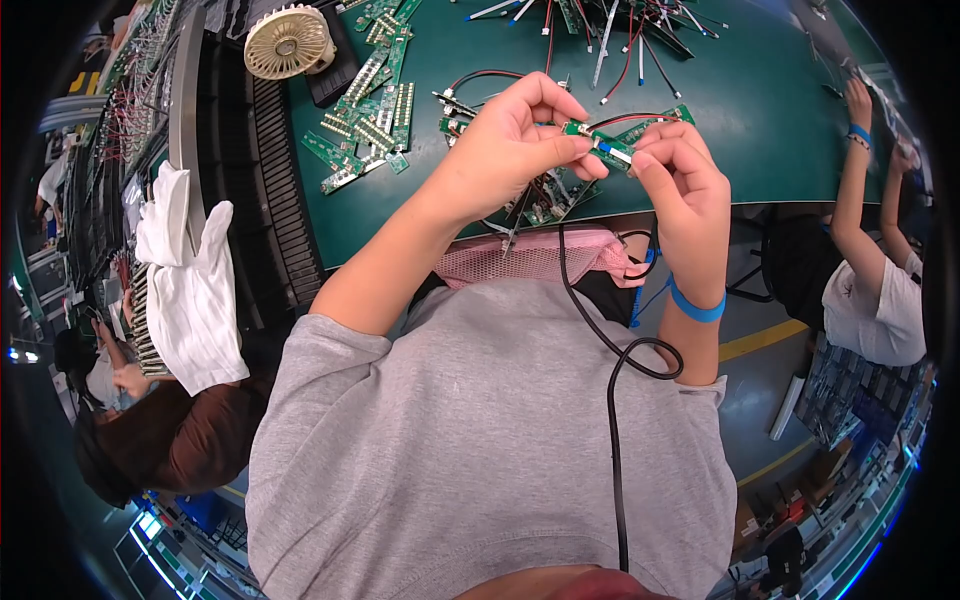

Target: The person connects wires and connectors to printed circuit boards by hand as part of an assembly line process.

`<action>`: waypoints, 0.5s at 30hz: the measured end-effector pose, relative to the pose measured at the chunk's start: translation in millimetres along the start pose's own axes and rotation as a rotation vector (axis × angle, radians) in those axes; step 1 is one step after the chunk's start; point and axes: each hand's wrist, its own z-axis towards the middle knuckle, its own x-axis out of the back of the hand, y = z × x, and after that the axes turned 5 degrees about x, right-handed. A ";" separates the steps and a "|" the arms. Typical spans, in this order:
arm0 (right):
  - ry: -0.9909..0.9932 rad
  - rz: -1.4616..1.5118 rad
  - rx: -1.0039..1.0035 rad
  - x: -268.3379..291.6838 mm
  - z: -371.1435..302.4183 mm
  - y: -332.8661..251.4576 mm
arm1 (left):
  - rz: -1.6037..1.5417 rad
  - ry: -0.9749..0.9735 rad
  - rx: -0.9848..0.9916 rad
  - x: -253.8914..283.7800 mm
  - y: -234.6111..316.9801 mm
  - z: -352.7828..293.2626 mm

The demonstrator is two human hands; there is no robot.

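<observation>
Both my hands pinch one small green circuit board [598,142]: left hand [510,145] and right hand [685,185], grip closed, above the counter [760,110].

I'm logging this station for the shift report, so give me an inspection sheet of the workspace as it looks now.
Surface: green table, mostly covered at its far side.
Job's things: small green circuit board with red and black wires, pinched between left hand and right hand.
Clutter: pile of green boards; loose wired parts; small beige fan; white gloves.
Grippers: both hands closed on the board.
Cables: black cable across the grey shirt; blue wrist strap.
Surroundings: co-worker's arm at the right.
</observation>
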 end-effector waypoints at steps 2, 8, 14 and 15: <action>0.005 0.000 0.004 -0.6 0.0 -0.2 | 0.000 -0.001 -0.003 0.2 0.0 -0.4; 0.003 -0.028 0.006 -0.9 0.0 0.5 | 0.017 -0.001 -0.013 -0.3 1.0 -1.9; 0.019 0.002 -0.004 -2.9 -0.3 0.1 | 0.027 -0.001 -0.021 -0.2 1.7 -2.9; 0.014 -0.003 0.005 -2.8 0.0 0.0 | 0.029 0.002 -0.026 -0.2 2.0 -3.1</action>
